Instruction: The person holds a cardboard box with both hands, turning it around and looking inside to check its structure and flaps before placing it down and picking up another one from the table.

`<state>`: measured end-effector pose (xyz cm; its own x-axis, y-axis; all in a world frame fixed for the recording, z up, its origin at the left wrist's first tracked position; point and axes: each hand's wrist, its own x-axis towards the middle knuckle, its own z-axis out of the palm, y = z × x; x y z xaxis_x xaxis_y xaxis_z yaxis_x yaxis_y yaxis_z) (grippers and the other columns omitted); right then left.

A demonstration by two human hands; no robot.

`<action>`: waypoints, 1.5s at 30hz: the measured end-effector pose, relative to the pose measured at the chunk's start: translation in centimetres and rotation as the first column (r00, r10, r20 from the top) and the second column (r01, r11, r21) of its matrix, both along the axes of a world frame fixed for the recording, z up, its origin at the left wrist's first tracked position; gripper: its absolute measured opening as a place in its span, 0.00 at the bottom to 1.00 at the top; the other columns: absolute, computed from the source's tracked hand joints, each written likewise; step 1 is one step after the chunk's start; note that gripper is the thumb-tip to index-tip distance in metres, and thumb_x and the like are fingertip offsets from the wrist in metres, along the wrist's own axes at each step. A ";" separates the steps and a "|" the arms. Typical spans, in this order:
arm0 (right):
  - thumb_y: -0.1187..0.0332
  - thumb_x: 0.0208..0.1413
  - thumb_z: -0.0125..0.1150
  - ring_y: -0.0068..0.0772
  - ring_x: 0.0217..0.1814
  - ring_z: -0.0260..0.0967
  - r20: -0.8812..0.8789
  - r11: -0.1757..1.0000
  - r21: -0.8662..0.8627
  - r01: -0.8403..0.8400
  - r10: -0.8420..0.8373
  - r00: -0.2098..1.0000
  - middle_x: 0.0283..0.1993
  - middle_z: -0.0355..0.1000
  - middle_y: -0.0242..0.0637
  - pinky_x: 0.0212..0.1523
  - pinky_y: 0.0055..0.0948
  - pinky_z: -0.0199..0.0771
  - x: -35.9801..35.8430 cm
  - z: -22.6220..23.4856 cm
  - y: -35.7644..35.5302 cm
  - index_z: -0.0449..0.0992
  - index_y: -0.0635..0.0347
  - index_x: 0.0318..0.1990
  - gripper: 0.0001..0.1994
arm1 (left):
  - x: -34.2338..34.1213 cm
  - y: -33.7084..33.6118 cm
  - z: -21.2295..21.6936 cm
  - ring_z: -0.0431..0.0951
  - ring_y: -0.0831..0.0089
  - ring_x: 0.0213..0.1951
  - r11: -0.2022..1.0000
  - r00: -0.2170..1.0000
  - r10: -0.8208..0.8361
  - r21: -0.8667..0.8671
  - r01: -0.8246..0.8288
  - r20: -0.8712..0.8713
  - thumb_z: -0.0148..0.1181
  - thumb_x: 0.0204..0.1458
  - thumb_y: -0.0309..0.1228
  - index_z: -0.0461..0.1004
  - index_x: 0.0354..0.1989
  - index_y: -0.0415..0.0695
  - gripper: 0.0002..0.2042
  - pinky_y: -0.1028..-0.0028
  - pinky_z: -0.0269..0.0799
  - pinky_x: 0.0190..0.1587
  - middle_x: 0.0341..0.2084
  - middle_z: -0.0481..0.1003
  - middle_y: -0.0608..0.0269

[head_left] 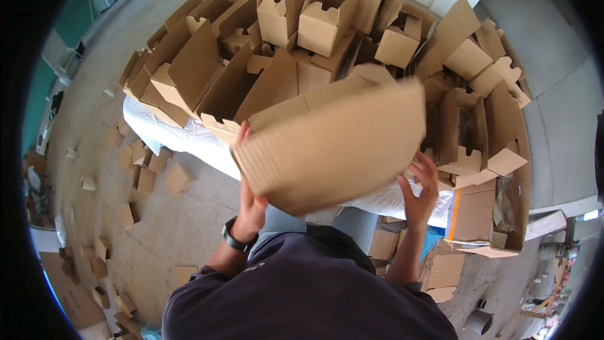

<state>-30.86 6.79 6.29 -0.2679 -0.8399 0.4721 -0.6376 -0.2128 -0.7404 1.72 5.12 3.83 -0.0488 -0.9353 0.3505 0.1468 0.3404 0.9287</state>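
Note:
A brown cardboard box (333, 145) is held up in front of me, tilted, its right end smeared by motion. My left hand (250, 204) grips its left edge, thumb on the near side and fingertips showing above. At the lower right corner my right hand (421, 192) has its thumb and fingers curved around the edge, the fingertips partly hidden there. Just beyond the held box, open cardboard boxes (277, 85) stand crowded together with their flaps up.
A white cloth or sheet (211, 154) lies under the boxes. Small cardboard pieces (145, 164) are scattered on the concrete floor (170, 226) at the left. A large open carton (475, 211) stands at my right, and flattened cardboard (443, 271) lies below it.

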 end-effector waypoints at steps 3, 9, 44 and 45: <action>0.76 0.49 0.67 0.46 0.59 0.67 -0.013 0.997 0.069 -0.034 0.035 0.999 0.55 0.70 0.49 0.61 0.36 0.64 1.6 -2.4 -2.8 0.77 0.63 0.47 0.16 | -2.9 0.6 2.9 0.37 0.44 0.72 0.887 0.871 0.315 -0.443 -0.129 0.378 0.53 0.42 0.73 0.42 0.72 0.40 0.58 0.47 0.40 0.69 0.71 0.34 0.42; 0.54 0.68 0.44 0.44 0.73 0.50 0.778 0.931 0.023 -0.363 0.212 0.592 0.74 0.46 0.41 0.64 0.43 0.64 4.2 -4.8 -5.1 0.45 0.53 0.73 0.30 | -4.0 0.4 -1.7 0.36 0.43 0.72 0.912 0.745 0.306 -0.407 -0.051 0.593 0.45 0.47 0.73 0.54 0.69 0.43 0.50 0.45 0.37 0.68 0.71 0.37 0.41; 0.66 0.49 0.64 0.61 0.76 0.39 -0.057 0.935 0.116 -0.336 0.344 0.937 0.73 0.43 0.59 0.71 0.49 0.44 9.5 1.7 -0.7 0.55 0.60 0.69 0.39 | -4.6 -0.3 0.1 0.52 0.43 0.68 0.967 0.816 0.029 -0.224 0.123 0.578 0.76 0.34 0.31 0.66 0.59 0.37 0.39 0.54 0.54 0.66 0.67 0.51 0.39; 0.67 0.49 0.64 0.60 0.76 0.39 -0.058 0.937 0.096 -0.336 0.342 0.938 0.73 0.44 0.58 0.71 0.49 0.44 9.5 1.6 -0.8 0.56 0.61 0.68 0.38 | -4.5 -0.4 0.0 0.53 0.43 0.68 0.966 0.820 0.034 -0.228 0.120 0.572 0.76 0.34 0.31 0.66 0.59 0.36 0.39 0.55 0.54 0.66 0.67 0.52 0.39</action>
<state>-21.33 5.96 7.90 0.0720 -0.9117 0.4045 -0.5911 -0.3657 -0.7189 -2.80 4.73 3.84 -0.3484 -0.8156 0.4619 -0.3590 0.5713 0.7380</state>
